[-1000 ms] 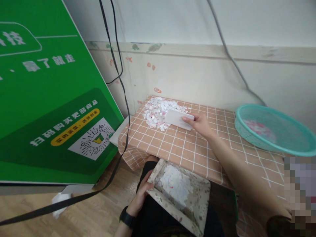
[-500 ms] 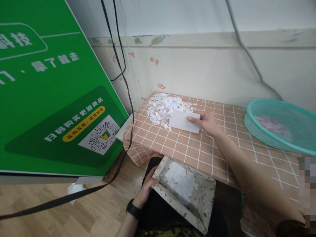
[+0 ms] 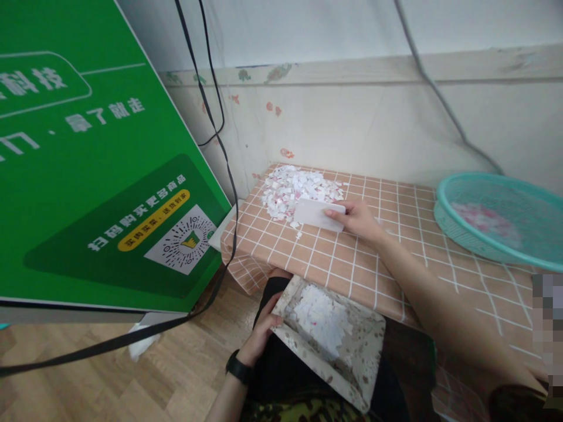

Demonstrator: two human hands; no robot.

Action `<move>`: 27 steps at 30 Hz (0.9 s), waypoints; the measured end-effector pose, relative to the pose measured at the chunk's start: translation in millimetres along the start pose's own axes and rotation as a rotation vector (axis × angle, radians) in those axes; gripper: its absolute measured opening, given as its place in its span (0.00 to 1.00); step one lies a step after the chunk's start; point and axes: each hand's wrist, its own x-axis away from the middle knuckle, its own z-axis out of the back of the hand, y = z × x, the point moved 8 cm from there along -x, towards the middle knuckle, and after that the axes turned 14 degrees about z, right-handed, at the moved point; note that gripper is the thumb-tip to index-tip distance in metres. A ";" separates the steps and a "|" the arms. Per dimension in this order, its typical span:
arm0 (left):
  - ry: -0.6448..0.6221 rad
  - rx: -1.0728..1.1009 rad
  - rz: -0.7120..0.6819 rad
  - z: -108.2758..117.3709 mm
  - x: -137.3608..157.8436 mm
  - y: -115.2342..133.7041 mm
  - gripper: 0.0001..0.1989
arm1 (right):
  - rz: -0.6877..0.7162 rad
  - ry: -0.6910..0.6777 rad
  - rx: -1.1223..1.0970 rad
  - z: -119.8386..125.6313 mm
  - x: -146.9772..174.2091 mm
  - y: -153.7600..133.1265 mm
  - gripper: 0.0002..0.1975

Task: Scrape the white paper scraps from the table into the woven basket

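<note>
A flat white scraper card [image 3: 314, 214] is pinched in my right hand [image 3: 354, 218], thumb on its near face. Its far end meets the front of a heap of torn paper scraps [image 3: 294, 190], mostly white with some pink, on the checked tablecloth. Below the table edge, my left hand [image 3: 266, 325] grips the left rim of a grey, speckled shallow tray [image 3: 365, 357] over my lap. White paper scraps [image 3: 323, 316] lie inside that tray. The fingers of my left hand under the rim are partly hidden.
A turquoise mesh basket [image 3: 466, 231] with pinkish scraps stands at the table's right. On the left leans a large green sign [image 3: 105, 176]. A black strap [image 3: 226, 170] hangs between the sign and the brown checked tablecloth [image 3: 387, 264]. A wall runs behind the table.
My right hand has moved the white card slightly left along the front of the paper heap. My left hand and the tray stay nearly in place; the view has shifted a little.
</note>
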 end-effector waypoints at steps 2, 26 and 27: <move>0.004 0.001 -0.013 2.6 0.8 0.9 0.31 | -0.028 0.003 -0.022 1.5 0.7 4.3 0.21; -0.040 -0.065 -0.047 8.5 -5.3 -4.0 0.34 | -0.171 0.262 -0.058 32.8 1.4 32.3 0.19; -0.035 -0.062 -0.048 10.2 -5.5 -4.4 0.34 | -0.187 0.264 -0.069 29.7 2.4 33.0 0.19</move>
